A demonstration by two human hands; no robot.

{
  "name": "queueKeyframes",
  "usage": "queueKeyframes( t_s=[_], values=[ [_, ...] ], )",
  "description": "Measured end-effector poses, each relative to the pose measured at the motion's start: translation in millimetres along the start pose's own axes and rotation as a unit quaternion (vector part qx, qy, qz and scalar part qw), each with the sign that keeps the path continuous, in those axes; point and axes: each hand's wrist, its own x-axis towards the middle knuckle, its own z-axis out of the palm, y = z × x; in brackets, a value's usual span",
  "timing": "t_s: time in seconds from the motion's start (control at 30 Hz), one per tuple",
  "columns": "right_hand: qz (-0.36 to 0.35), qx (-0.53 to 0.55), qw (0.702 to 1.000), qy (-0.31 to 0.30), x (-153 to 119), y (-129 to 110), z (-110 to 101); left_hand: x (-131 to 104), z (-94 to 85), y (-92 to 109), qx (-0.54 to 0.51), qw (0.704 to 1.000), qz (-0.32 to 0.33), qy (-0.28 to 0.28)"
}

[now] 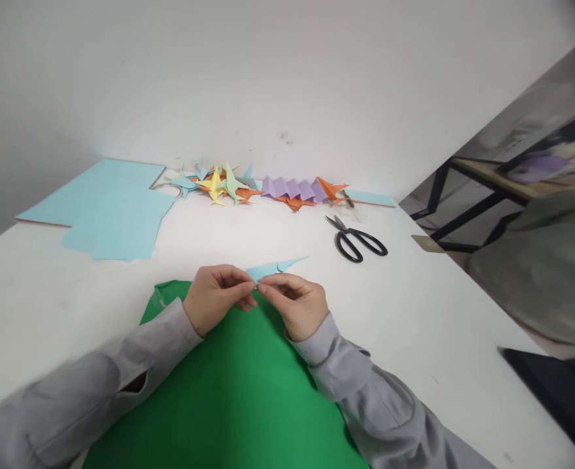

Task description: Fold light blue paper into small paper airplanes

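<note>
A light blue piece of folded paper [268,270] is pinched between my two hands, with a long narrow point reaching out to the right. My left hand [221,296] grips its lower left corner between thumb and forefinger. On the other side, my right hand [294,301] is closed on its lower edge, the fingertips of both hands almost meeting. Part of the paper is hidden behind my fingers. Beneath both hands lies a green sheet [229,391] that runs down toward me.
Light blue paper sheets [116,202] lie at the back left. Along the wall sit several folded paper figures [223,185] and a purple pleated strip [294,189]. Black-handled scissors [356,240] rest right of my hands. A dark flat object [551,384] lies at the right edge.
</note>
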Motion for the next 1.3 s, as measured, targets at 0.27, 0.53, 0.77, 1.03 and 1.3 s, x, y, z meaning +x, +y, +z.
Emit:
queueKeyframes(
  t_s=[0.27,0.53,0.77,1.03,1.3],
  values=[
    [0.118,0.217,0.969,0.02,4.1,5.1,0.1,0.5,-0.2,-1.1,-0.061,0.997,-0.027,0.03],
    [0.18,0.18,0.966,-0.052,3.5,3.2,0.0,-2.0,0.9,0.7,-0.071,0.997,-0.023,0.007],
    [0.166,0.155,0.973,-0.042,6.5,6.7,-0.8,-2.0,1.5,0.0,-0.059,0.997,-0.045,0.016],
    [0.125,0.071,0.988,-0.063,5.6,11.1,-3.2,-0.7,1.4,-0.7,-0.063,0.997,-0.045,0.021],
    [0.134,0.092,0.985,-0.055,6.3,10.2,-2.0,-1.8,3.5,2.0,-0.077,0.995,-0.062,0.028]
  ],
)
